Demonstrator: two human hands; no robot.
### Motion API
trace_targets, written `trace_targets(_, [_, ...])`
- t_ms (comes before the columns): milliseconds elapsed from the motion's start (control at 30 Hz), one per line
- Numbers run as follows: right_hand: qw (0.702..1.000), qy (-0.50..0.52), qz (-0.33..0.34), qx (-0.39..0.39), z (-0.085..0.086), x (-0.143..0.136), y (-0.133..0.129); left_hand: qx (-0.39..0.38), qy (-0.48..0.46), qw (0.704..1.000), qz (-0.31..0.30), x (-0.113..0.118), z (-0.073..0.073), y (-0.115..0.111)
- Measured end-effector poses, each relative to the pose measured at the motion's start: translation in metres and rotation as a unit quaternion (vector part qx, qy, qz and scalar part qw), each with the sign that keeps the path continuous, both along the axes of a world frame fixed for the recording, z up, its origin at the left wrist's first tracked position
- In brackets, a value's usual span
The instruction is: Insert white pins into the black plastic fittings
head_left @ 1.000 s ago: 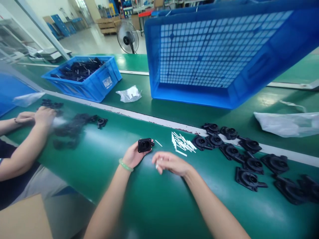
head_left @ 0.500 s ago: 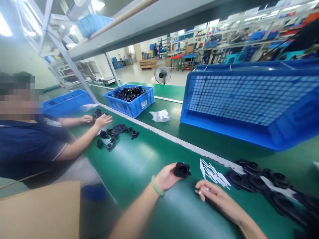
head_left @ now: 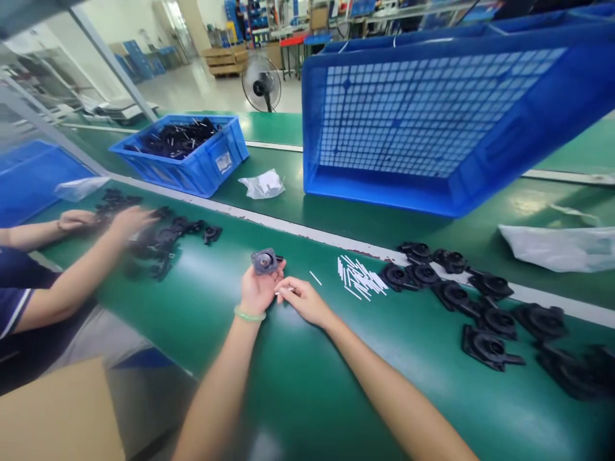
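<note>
Left-hand (head_left: 258, 289) grip was closed around a black part (head_left: 264, 261); the right hand (head_left: 303, 299) pinched a white pin (head_left: 284, 291) beside it. Both hovered over the green worktop (head_left: 298, 384), loose pins (head_left: 360, 279) and a big blue crate (head_left: 432, 121) beyond that part, a fan (head_left: 260, 84) farther off.

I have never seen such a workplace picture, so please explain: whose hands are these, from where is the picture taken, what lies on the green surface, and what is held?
The picture comes from a camera worn on a person's head, looking down at their own two hands. The left hand, with a green bracelet, holds a small black plastic part. The right hand pinches a thin white pin right beside it. On the green belt lie a heap of white pins and a row of black parts. Behind stand a big blue crate and a small blue bin of parts. At the left, a co-worker's hands sort more black parts.
</note>
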State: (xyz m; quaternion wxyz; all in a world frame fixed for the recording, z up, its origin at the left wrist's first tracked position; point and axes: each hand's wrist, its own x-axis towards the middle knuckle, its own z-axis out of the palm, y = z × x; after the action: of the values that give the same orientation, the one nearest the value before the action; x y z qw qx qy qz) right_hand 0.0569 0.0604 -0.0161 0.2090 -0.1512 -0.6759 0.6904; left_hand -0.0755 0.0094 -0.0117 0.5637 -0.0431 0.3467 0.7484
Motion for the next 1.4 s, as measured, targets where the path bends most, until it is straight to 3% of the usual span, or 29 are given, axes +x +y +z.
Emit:
trace_targets(133, [0.988, -0.033, -0.055, 0.141, -0.004, -0.009, 0.013, -0.006, 0.004, 1.000, 0.030, -0.006, 0.001, -0.001])
trace_targets(233, [0.972, -0.071, -0.121, 0.190, -0.006, -0.002, 0.024, -0.005, -0.002, 0.999, 0.035, -0.006, 0.001, -0.002])
trace_targets(533, [0.956, -0.015, -0.270, 0.111, -0.015, 0.029, 0.034, -0.010, 0.111, 0.993, -0.027, 0.012, 0.003, 0.001])
trace_targets(833, [0.975, -0.029, -0.214, 0.053, -0.014, 0.050, 0.003, -0.005, 0.320, 0.945, -0.060, 0.028, -0.007, 0.000])
trace_targets(1400, [0.972, -0.037, -0.213, 0.088, -0.009, 0.045, -0.002, -0.042, 0.420, 0.900, -0.111, 0.047, -0.006, -0.003])
